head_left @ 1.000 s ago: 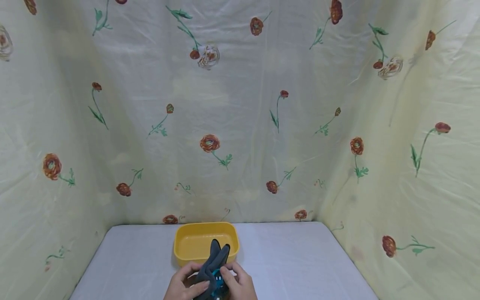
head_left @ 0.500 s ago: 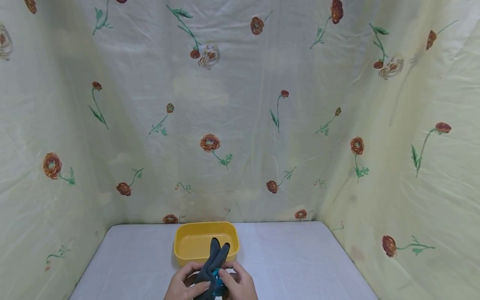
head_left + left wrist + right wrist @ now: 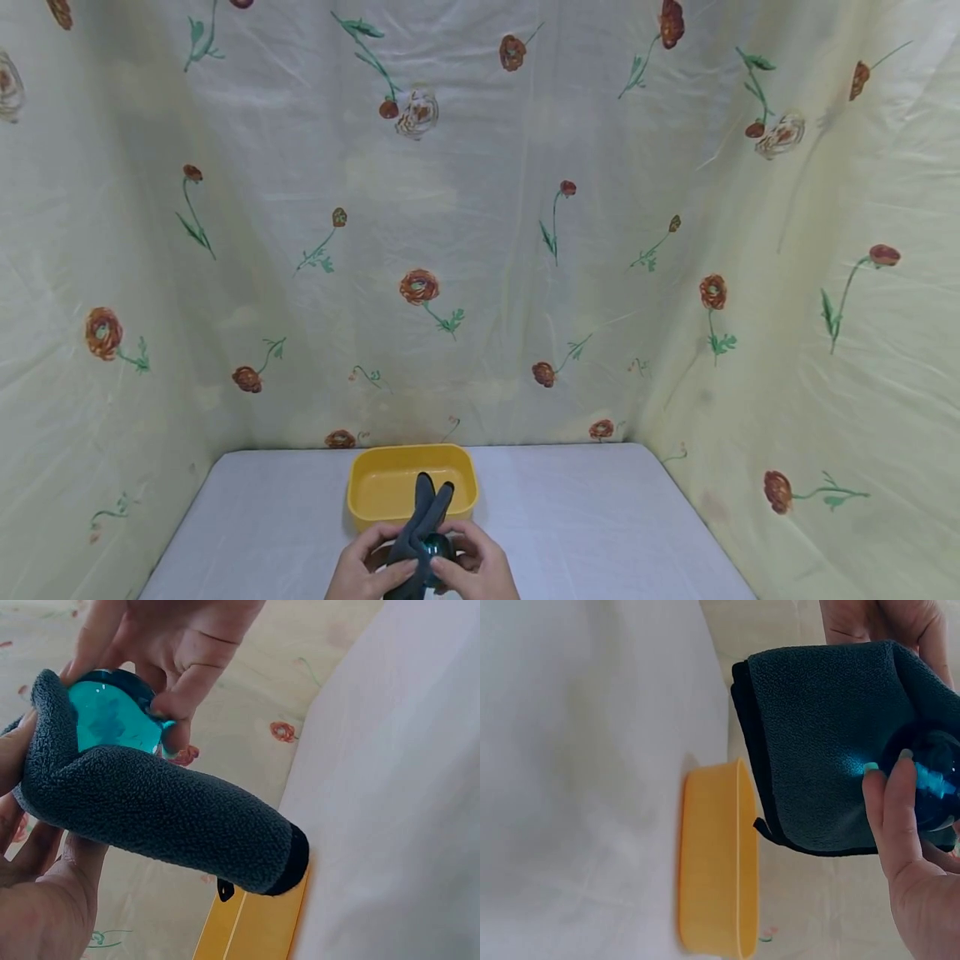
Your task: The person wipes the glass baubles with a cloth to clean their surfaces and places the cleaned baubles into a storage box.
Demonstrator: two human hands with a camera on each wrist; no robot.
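Observation:
A folded dark grey-blue towelling cloth [image 3: 422, 521] with black edging is gripped by my left hand [image 3: 360, 571], thumb on the near side. My right hand [image 3: 483, 567] holds a see-through teal round object [image 3: 439, 547] between thumb and fingers, its side against the cloth. In the left wrist view the teal object [image 3: 112, 720] sits in a fold of the cloth [image 3: 172, 806], its dark rim towards the right hand [image 3: 199, 645]. In the right wrist view two right-hand fingertips lie across the object [image 3: 939, 780]; I cannot tell its exact kind.
Just beyond the hands stands a yellow rectangular tub [image 3: 375, 521] on the white-covered table [image 3: 585, 525]; the cloth's top overlaps it in the head view. Flower-printed fabric [image 3: 480, 333] hangs behind the table and along both sides.
My right hand has turned the teal object, so a darker side now shows towards the head camera. The upper end of the cloth has shifted slightly left. The tub stays put.

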